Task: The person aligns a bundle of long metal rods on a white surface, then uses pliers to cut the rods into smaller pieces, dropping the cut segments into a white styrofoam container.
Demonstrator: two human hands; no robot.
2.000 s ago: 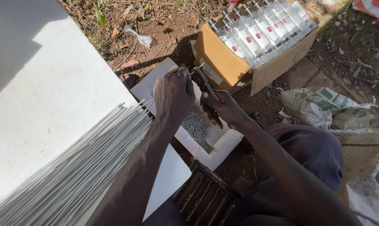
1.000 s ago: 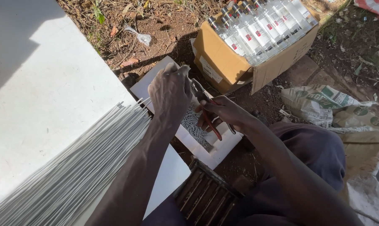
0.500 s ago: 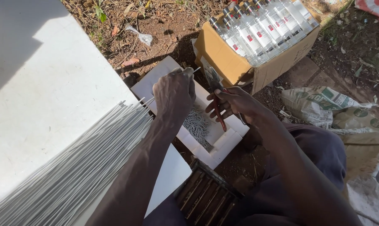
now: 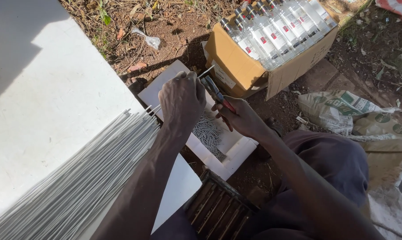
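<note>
Left hand (image 4: 182,100): clenched on a thin white rod (image 4: 205,72), held over the white tray (image 4: 165,84). Right hand (image 4: 242,119): grasping red-handled pliers (image 4: 214,91), jaws at the rod beside the left fingers. Tray holds a heap of short cut pieces (image 4: 208,132). Rod bundle (image 4: 76,182) lies on the white tabletop (image 4: 41,98). Cardboard box (image 4: 236,66) of bottles (image 4: 276,31) stands just beyond.
</note>
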